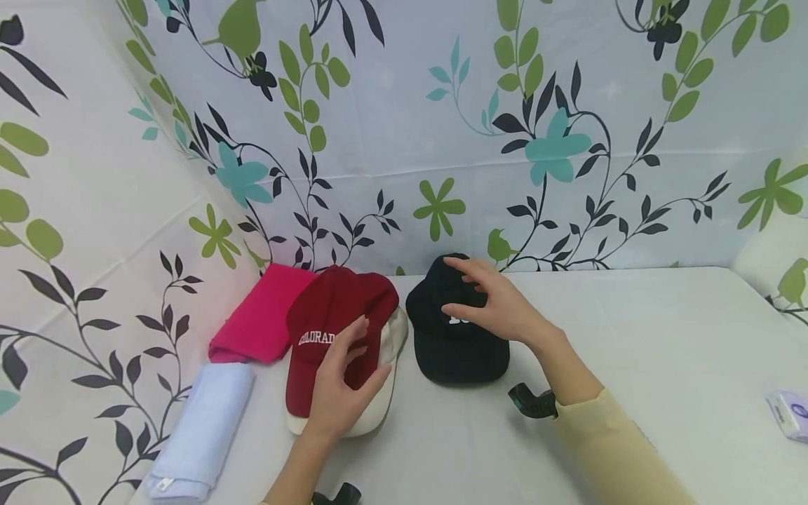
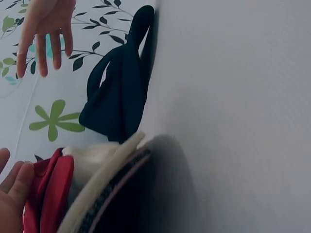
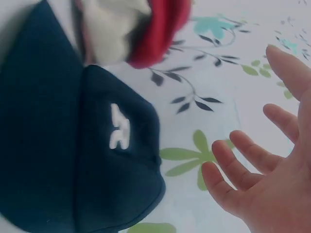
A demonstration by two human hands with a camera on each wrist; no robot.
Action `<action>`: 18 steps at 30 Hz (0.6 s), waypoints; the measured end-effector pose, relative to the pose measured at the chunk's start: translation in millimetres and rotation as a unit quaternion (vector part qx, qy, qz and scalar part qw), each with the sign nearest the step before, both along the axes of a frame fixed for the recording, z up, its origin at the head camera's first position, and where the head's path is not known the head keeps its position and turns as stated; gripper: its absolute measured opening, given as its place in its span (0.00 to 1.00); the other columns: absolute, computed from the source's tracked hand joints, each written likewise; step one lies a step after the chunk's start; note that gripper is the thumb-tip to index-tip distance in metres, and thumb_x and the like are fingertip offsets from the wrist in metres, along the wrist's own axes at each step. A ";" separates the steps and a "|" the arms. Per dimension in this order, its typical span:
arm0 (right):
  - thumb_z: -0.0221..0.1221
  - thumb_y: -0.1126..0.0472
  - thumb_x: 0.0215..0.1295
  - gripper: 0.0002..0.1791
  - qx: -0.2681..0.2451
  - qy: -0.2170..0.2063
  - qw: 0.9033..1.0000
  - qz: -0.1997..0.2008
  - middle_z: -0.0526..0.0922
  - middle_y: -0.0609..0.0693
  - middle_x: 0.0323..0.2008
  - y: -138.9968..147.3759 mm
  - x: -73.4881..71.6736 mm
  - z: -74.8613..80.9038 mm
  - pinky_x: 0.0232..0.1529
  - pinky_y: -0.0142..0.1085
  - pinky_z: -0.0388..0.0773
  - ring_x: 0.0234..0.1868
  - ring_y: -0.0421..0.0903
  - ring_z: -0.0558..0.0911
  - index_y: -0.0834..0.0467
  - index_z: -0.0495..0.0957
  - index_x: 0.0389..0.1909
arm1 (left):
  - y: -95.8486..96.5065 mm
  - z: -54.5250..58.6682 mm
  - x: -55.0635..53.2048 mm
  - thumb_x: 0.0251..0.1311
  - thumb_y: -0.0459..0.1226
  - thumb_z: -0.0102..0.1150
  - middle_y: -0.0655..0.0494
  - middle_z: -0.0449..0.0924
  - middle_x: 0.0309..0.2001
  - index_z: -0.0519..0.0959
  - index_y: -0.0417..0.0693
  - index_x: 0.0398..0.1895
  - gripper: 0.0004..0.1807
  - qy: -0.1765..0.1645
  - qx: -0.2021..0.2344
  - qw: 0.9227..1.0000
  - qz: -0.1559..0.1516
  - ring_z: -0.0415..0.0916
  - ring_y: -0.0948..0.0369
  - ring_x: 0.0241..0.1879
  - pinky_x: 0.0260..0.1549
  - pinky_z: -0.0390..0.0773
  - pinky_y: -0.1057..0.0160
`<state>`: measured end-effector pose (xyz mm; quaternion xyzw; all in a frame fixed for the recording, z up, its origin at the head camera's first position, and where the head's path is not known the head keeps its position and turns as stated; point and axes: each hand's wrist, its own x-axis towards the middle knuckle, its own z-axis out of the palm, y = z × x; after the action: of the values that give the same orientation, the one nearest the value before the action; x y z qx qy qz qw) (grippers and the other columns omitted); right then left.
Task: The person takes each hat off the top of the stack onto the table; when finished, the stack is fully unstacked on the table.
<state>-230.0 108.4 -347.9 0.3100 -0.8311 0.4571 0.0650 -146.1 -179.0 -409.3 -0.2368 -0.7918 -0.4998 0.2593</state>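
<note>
The left hand (image 1: 337, 396) is over the red cap (image 1: 337, 298), with its fingers loose and its thumb held apart. It grips nothing. I cannot tell if its fingertips touch the red cap. The right hand (image 1: 505, 301) is up by the black cap (image 1: 442, 330). Its fingers and thumb are spread apart, and it holds nothing. The right wrist view shows a gap between this hand and the black cap.

The red cap lies on top of a cream cap (image 1: 395, 337), and both brims point to the front edge of the table (image 1: 663, 365). White letters are on the front of the red cap. The black cap sits just to their right, near the middle of the back edge, and has white marks too.

A pink cloth (image 1: 261, 315) lies folded by the back left corner, right next to the red cap. A blue towel (image 1: 202, 431) lies along the left edge, in front of the pink cloth. A purple pack (image 1: 789, 415) is far off, toward the right edge.
</note>
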 end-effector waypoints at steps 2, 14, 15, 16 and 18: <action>0.71 0.54 0.62 0.41 0.020 0.002 1.000 0.008 0.67 0.55 0.68 -0.5 3.2 -3.2 0.65 0.58 0.67 0.66 0.60 0.70 0.54 0.64 0.75 | -5.7 0.0 1.7 0.45 0.27 0.75 0.42 0.72 0.65 0.68 0.41 0.71 0.45 0.011 -0.002 1.000 0.004 0.72 0.46 0.61 0.54 0.78 0.62; 0.72 0.48 0.60 0.42 0.149 0.014 0.988 0.032 0.66 0.56 0.70 2.1 18.8 -25.9 0.62 0.67 0.62 0.68 0.61 0.64 0.50 0.66 0.74 | -43.4 3.8 16.4 0.57 0.47 0.70 0.45 0.71 0.66 0.71 0.39 0.68 0.38 0.108 -0.148 0.979 0.086 0.65 0.46 0.65 0.68 0.61 0.63; 0.72 0.48 0.59 0.42 0.162 0.021 0.986 0.033 0.66 0.56 0.69 2.0 19.1 -27.8 0.62 0.68 0.61 0.68 0.61 0.64 0.50 0.67 0.74 | -47.2 2.9 16.3 0.60 0.51 0.67 0.43 0.71 0.65 0.72 0.38 0.67 0.38 0.121 -0.157 0.976 0.089 0.65 0.44 0.64 0.69 0.59 0.62; 0.72 0.47 0.59 0.43 0.175 0.026 0.984 0.034 0.66 0.57 0.69 2.1 19.4 -29.6 0.62 0.68 0.60 0.68 0.62 0.64 0.50 0.67 0.74 | -51.1 1.6 16.3 0.62 0.55 0.63 0.42 0.71 0.64 0.72 0.37 0.67 0.38 0.131 -0.168 0.972 0.096 0.65 0.42 0.64 0.70 0.57 0.61; 0.72 0.47 0.59 0.42 0.200 0.030 0.979 0.035 0.64 0.58 0.70 3.1 20.4 -33.1 0.61 0.69 0.59 0.68 0.64 0.63 0.49 0.67 0.74 | -58.9 -0.6 16.8 0.65 0.61 0.57 0.40 0.71 0.64 0.73 0.37 0.67 0.40 0.139 -0.191 0.966 0.109 0.65 0.40 0.64 0.69 0.58 0.55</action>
<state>-209.6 111.5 -380.9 0.3592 -0.8921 0.2740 0.0110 -129.3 -237.9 -409.9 -0.2616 -0.8497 -0.2701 0.3697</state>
